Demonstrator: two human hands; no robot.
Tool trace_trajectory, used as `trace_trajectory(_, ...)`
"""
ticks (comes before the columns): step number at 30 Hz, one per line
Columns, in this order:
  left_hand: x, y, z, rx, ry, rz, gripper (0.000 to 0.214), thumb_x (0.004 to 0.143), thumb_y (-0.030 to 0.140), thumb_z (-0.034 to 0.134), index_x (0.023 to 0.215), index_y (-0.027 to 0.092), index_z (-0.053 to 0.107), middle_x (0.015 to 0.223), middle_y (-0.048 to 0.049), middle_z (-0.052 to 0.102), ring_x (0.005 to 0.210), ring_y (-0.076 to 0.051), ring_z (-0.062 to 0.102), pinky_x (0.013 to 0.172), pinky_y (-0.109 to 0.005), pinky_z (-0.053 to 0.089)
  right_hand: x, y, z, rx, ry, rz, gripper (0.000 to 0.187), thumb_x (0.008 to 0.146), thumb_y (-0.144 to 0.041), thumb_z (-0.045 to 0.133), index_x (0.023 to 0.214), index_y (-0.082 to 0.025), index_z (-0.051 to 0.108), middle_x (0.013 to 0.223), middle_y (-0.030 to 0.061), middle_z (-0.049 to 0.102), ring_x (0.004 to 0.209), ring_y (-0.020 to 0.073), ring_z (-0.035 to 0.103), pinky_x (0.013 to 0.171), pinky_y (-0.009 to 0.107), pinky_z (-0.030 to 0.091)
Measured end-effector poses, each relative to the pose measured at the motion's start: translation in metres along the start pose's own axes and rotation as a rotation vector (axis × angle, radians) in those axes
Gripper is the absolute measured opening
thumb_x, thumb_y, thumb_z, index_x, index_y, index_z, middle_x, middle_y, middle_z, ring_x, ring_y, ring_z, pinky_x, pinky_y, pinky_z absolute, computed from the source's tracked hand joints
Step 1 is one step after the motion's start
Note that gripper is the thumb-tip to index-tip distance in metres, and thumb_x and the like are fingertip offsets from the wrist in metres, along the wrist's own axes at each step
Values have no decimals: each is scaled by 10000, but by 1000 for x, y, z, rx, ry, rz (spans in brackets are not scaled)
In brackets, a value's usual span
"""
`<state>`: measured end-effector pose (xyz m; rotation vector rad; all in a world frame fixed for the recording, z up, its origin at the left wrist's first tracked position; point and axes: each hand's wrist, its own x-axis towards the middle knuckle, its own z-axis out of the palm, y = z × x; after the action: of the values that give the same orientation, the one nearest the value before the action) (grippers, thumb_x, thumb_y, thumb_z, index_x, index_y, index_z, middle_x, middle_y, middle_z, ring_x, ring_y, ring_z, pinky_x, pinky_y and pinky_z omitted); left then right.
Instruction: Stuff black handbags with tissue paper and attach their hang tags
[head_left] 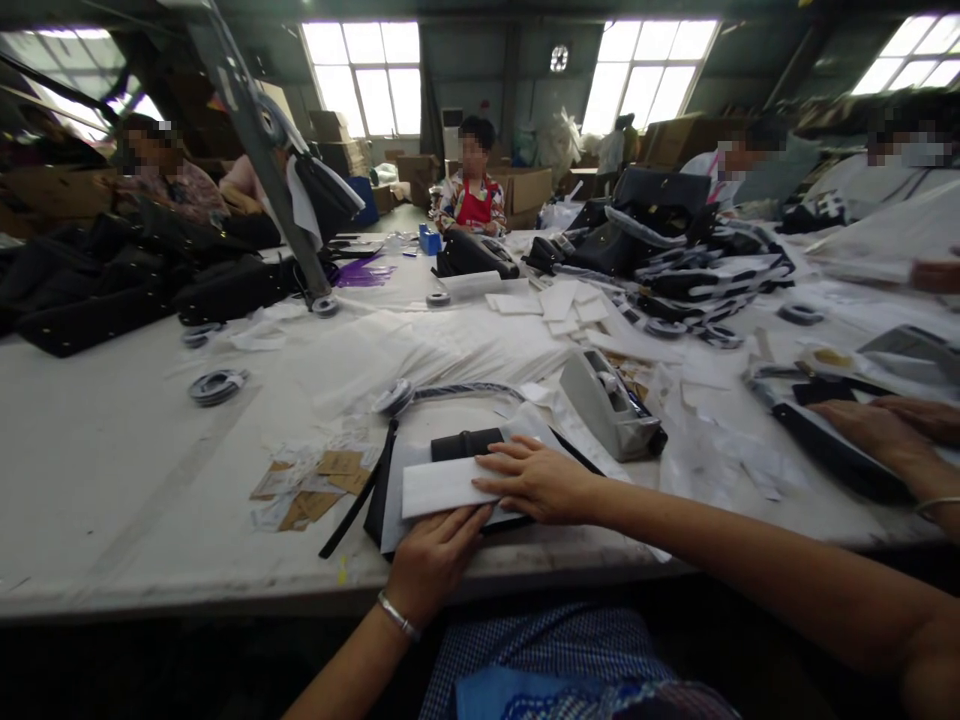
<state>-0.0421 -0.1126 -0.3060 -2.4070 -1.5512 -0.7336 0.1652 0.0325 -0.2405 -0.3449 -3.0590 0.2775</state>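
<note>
A: Entry one, lower centre of the frame?

B: White paper strip (442,487), lying flat across a black folded piece (465,443), on the tabletop (112,480) near its front edge.

A: Hands?

B: Right hand (536,480): palm down, fingers slightly spread and laid flat on the strip's right end, forearm entering from the lower right. It probably pins the strip so it cannot slide. Left hand (439,555): rising from the bottom edge, wrist bent, fingers curled onto the strip's near edge. Pinching or only pressing, I cannot tell.

A: Surroundings?

B: Grey tape dispenser (611,405), just right of the hands, likely kept within reach. Brown paper scraps (315,485) to the left; tape roll (217,385) further left. Co-worker's hands (877,430), far right, on another dark piece.
</note>
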Motion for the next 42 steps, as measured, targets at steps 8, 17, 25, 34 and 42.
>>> trace_trajectory(8,-6,0,-8,-200,176,32,425,919,111,554,1325,236,556,1201,-40,690,1073,-171,663,940,-286,553,-2,5,6,-14,16,-60,435,1015,-362,404,1445,-306,437,1514,46,434,1365,290,411,1099,528,292)
trace_trajectory(17,34,13,-5,22,32,-63,702,944,479,494,1530,203,222,1509,-146,409,1361,-323,426,1031,-499,491,0,4,15,-107,106,-74,388,986,-343,464,1363,-270,515,1449,49,516,1308,266,471,1063,489,355)
trace_trajectory(25,15,9,22,195,-12,-27,657,961,413,474,1534,228,211,1575,-163,267,1387,-334,385,1071,-489,446,-47,-12,19,164,562,54,223,982,-250,476,1089,-226,670,1146,37,719,1150,154,613,1094,372,378)
trace_trajectory(34,18,11,21,220,-27,-60,647,952,308,517,1528,254,228,1580,-142,262,1409,-316,350,1099,-483,425,-125,-57,47,548,744,705,244,983,-336,490,891,-210,677,849,44,701,817,186,662,782,314,531)
trace_trajectory(42,18,9,23,210,28,-39,618,964,287,477,1529,259,229,1571,-134,288,1376,-316,405,1082,-495,444,-95,-16,-1,457,866,551,253,982,-354,493,907,-202,681,862,46,713,818,178,669,805,303,519)
